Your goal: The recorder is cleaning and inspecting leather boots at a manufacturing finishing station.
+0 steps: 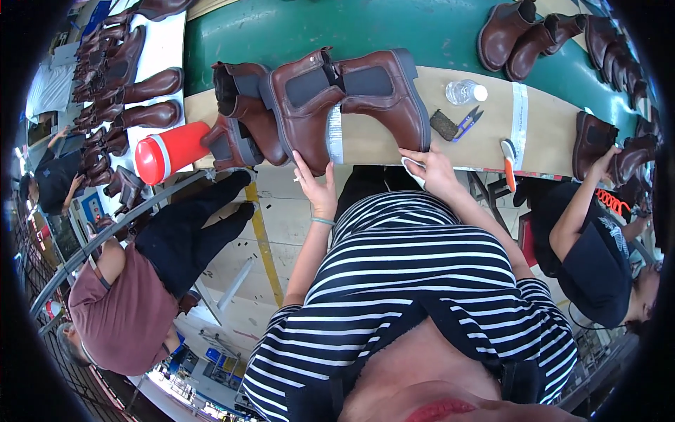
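Two brown ankle boots with grey elastic side panels lie on a pale wooden bench [541, 133] in front of me, one [302, 105] on the left and one [383, 95] on the right. My left hand [316, 186] reaches up with its fingers spread and its fingertips against the toe of the left boot. At the bench's near edge, just below the right boot's toe, my right hand [430, 170] grips a small white cloth [411, 169]. Another pair of brown boots [239, 116] lies to the left of these.
On the bench lie a red cylinder with a white band [172, 151], a small water bottle [465, 91], a dark sponge [443, 125], blue snips [467, 119] and an orange-handled brush [508, 163]. Behind runs a green belt [422, 32] carrying boots [520, 32]. Seated people work at left [126, 302] and right [598, 246].
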`<act>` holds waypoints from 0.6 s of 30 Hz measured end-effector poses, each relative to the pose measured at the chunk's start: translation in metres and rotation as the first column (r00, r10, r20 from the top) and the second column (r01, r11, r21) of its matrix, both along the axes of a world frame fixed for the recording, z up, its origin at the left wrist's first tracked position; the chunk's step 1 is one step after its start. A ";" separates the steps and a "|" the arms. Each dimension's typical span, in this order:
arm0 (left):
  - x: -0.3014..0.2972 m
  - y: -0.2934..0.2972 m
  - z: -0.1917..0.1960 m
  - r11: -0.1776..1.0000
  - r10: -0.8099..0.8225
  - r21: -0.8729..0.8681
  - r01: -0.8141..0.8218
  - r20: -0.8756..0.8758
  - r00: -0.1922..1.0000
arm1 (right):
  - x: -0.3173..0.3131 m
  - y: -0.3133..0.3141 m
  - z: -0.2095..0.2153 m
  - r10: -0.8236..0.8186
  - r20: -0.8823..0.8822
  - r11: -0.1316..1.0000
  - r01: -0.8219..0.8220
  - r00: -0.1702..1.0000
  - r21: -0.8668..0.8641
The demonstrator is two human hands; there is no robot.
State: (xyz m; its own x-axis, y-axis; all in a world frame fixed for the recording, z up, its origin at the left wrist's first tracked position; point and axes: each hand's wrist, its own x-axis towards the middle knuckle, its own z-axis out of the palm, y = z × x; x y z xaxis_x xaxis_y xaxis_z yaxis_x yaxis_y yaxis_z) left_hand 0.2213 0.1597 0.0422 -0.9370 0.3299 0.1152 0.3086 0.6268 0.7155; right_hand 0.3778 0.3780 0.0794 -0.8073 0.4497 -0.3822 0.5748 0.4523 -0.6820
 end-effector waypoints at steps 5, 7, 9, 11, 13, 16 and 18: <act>-0.008 -0.002 0.002 0.993 0.014 0.117 -0.026 0.101 0.995 | -0.003 0.005 0.004 -0.018 0.004 0.989 0.018 1.000 -0.146; -0.012 0.000 0.008 0.946 -0.001 0.315 -0.071 0.224 0.975 | -0.004 0.008 -0.002 -0.012 -0.038 0.982 0.004 0.999 -0.187; -0.013 -0.007 -0.005 0.955 0.028 0.280 -0.097 0.241 0.970 | -0.001 0.010 -0.007 -0.083 -0.022 0.913 0.067 0.996 -0.402; -0.019 -0.008 -0.005 0.962 0.060 0.244 -0.123 0.253 0.966 | -0.013 0.009 0.012 -0.152 0.096 0.774 0.179 0.984 -0.608; -0.023 -0.005 -0.002 0.971 0.046 0.204 -0.122 0.341 0.939 | -0.014 0.013 0.015 -0.142 0.163 0.704 0.216 0.976 -0.677; -0.033 -0.004 0.000 0.925 0.029 0.317 -0.207 0.488 0.872 | -0.011 0.017 0.008 -0.130 0.210 0.611 0.245 0.969 -0.753; -0.037 -0.006 -0.001 0.906 0.049 0.339 -0.255 0.514 0.857 | -0.011 0.016 0.009 -0.135 0.207 0.619 0.246 0.969 -0.746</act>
State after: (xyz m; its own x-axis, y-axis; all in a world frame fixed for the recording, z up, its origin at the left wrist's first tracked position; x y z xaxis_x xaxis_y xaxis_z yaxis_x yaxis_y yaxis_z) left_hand 0.1842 0.1536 0.0410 -0.9383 0.2046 -0.2789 -0.2165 0.2816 0.9348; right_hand 0.3668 0.3940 0.0880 -0.6612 0.0915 -0.7446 0.6870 -0.3249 -0.6500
